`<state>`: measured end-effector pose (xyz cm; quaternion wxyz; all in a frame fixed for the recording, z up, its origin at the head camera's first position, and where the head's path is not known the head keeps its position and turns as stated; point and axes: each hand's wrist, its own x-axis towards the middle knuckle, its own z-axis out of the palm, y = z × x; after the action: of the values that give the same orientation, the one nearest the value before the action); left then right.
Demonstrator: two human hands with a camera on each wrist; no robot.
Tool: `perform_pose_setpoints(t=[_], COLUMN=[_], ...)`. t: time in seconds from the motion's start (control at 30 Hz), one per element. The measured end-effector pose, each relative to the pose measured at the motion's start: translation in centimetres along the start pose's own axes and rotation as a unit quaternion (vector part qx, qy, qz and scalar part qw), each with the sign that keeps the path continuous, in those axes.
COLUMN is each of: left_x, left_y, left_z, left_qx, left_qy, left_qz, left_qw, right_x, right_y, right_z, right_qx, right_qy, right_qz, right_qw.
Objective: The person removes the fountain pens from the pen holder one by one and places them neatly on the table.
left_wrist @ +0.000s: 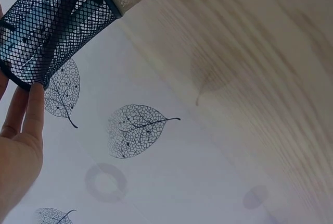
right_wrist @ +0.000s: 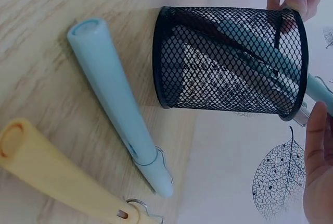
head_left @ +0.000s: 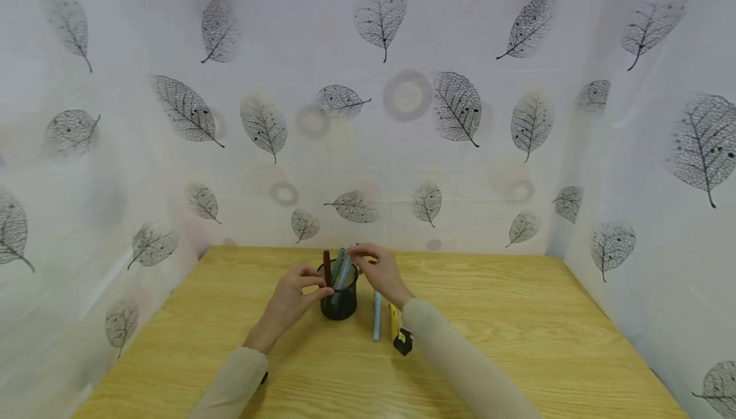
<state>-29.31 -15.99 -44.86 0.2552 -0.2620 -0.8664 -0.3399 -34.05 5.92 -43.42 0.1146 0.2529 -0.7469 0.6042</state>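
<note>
A black mesh pen holder (head_left: 338, 307) stands upright on the table, with several pens inside. My left hand (head_left: 293, 297) holds its rim from the left, thumb in front; the left wrist view shows fingertips at the rim of the mesh (left_wrist: 57, 31). At the holder's right side, my right hand (head_left: 379, 272) pinches the upper end of a light blue pen (head_left: 344, 272) that leans in the holder. A dark red pen (head_left: 327, 268) and a teal pen (head_left: 338, 259) also stick out of the top. In the right wrist view, the right fingers (right_wrist: 315, 135) are close by a pen's end.
Right of the holder a light blue pen (right_wrist: 112, 88) lies on the table, beside a yellow pen (right_wrist: 62, 172). Near them is a small black-and-yellow object (head_left: 403, 342). A dark item (head_left: 264, 378) peeks out by the left sleeve. Leaf-patterned sheeting (head_left: 379, 151) encloses the table (head_left: 517, 342).
</note>
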Motion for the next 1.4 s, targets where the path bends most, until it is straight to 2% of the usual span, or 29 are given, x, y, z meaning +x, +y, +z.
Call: perform_pose_setpoints(t=[0.27,0.47,0.7,0.93,1.07,1.17,1.3,1.4], left_x=[-0.1,-0.1,-0.1,0.0,0.0,0.0,0.0,-0.1], left_y=[0.0,0.0,-0.3,-0.1,0.0,0.0,-0.1,-0.1], left_z=[-0.1,-0.2,0.0,-0.1,-0.1,0.0,0.0,0.1], left_qx=[0.002,0.003,0.009,0.004,0.002,0.001,0.005,0.007], left_qy=[0.003,0.005,0.004,-0.001,-0.004,-0.004,-0.003,-0.002], left_qz=[0.002,-0.004,0.007,-0.005,-0.005,-0.002,0.001,0.004], left_qw=[1.0,1.0,0.9999,1.0,1.0,1.0,1.0,1.0], right_x=[-0.5,-0.2,-0.2,-0.1,0.0,0.2,0.4,0.2], right_y=[-3.5,-3.3,-3.1,-3.1,-2.6,-1.1,0.9,1.4], right_z=[-0.8,-1.1,-1.5,-1.9,-2.2,-2.4,-2.5,-2.6], right_qx=[0.037,0.073,0.107,0.127,0.146,0.15,0.135,0.104], right_qy=[0.035,0.067,0.082,0.134,0.148,0.145,0.13,0.121], right_qz=[-0.013,-0.005,0.023,0.038,0.057,0.062,0.063,0.068], right_qw=[0.999,0.995,0.991,0.982,0.977,0.976,0.98,0.985])
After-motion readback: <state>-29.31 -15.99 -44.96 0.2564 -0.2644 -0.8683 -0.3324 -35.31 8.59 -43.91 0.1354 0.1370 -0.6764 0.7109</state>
